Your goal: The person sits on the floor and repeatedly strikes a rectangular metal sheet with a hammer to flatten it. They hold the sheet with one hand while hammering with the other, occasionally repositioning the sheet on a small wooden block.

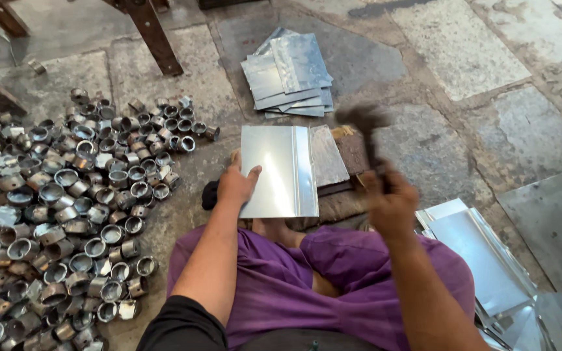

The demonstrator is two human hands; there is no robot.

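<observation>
Purple cloth (359,273) is covering the person's lap at the near edge, with both forearms reaching out over it. The left hand (237,185) is lying on the left edge of a shiny metal sheet (274,170), fingers spread fairly flat and pressing it down rather than curling around it. The sheet is resting in the middle of the scene on a dark block (352,153), its folded seam running near to far along the right side. The right hand (390,203) is gripping the handle of a hammer (362,123), fingers wrapped fully closed; the head is blurring above the sheet's far right corner. A heap of small metal rings (73,208) is spreading across the left. Flat sheets are stacking up far (294,75) and near right (482,260) on the stone floor (521,130).
</observation>
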